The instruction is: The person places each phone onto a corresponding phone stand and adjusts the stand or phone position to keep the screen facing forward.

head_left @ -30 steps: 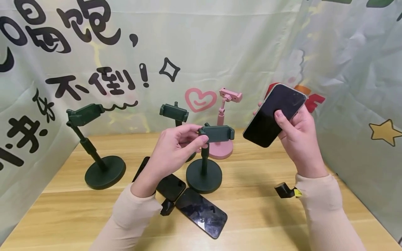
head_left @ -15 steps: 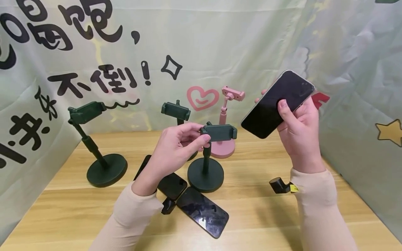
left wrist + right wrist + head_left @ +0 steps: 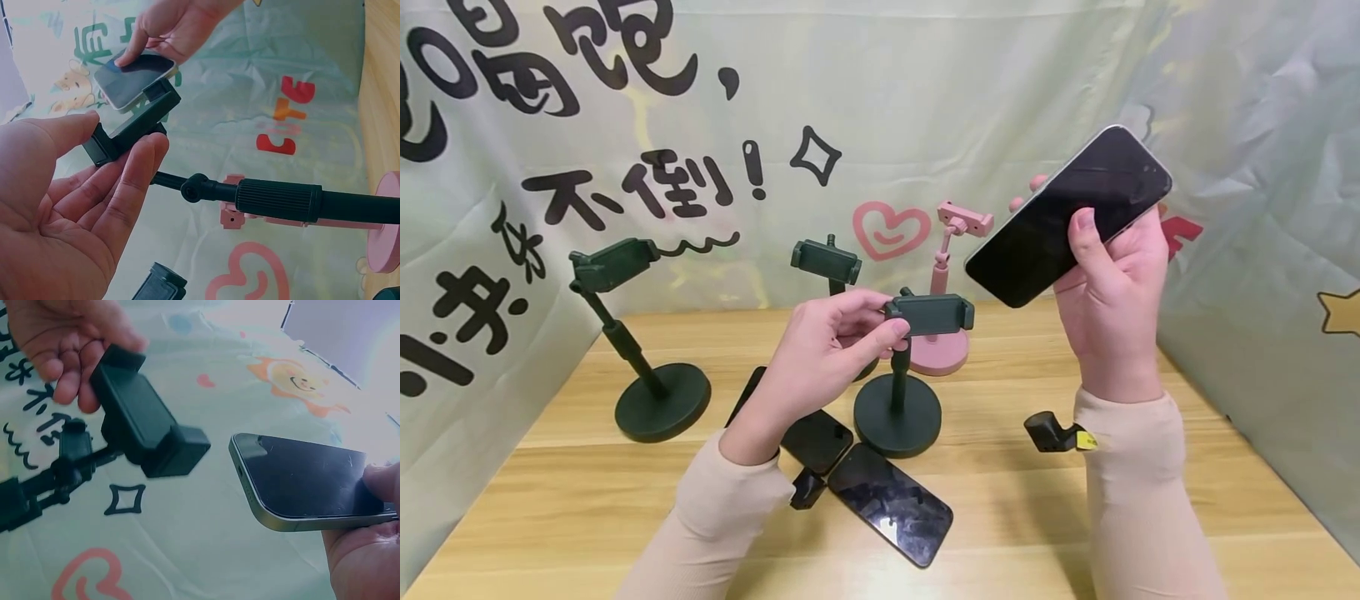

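Observation:
A dark green phone stand (image 3: 898, 417) stands upright on the table. My left hand (image 3: 820, 358) pinches the left end of its clamp (image 3: 932, 315), thumb in front and fingers behind, as the left wrist view also shows. The clamp (image 3: 140, 412) holds no phone. To the right and higher, my right hand (image 3: 1116, 275) grips a black-screened smartphone (image 3: 1067, 221) in the air, thumb across the screen. The phone (image 3: 306, 478) is tilted and apart from the clamp. Two more phones lie on the table, one dark (image 3: 820, 442) and one reflecting light (image 3: 891, 504); another is partly hidden behind my left wrist.
A second green stand (image 3: 662, 400) is at the left, and a third (image 3: 826, 261) stands behind my left hand. At the back is a pink stand (image 3: 938, 354). Printed fabric (image 3: 1000, 83) walls the wooden table (image 3: 1000, 517) at back and sides.
My right hand has raised the smartphone and turned it toward a flatter slant. My left hand keeps its pinch on the clamp. The whole head view has shifted slightly.

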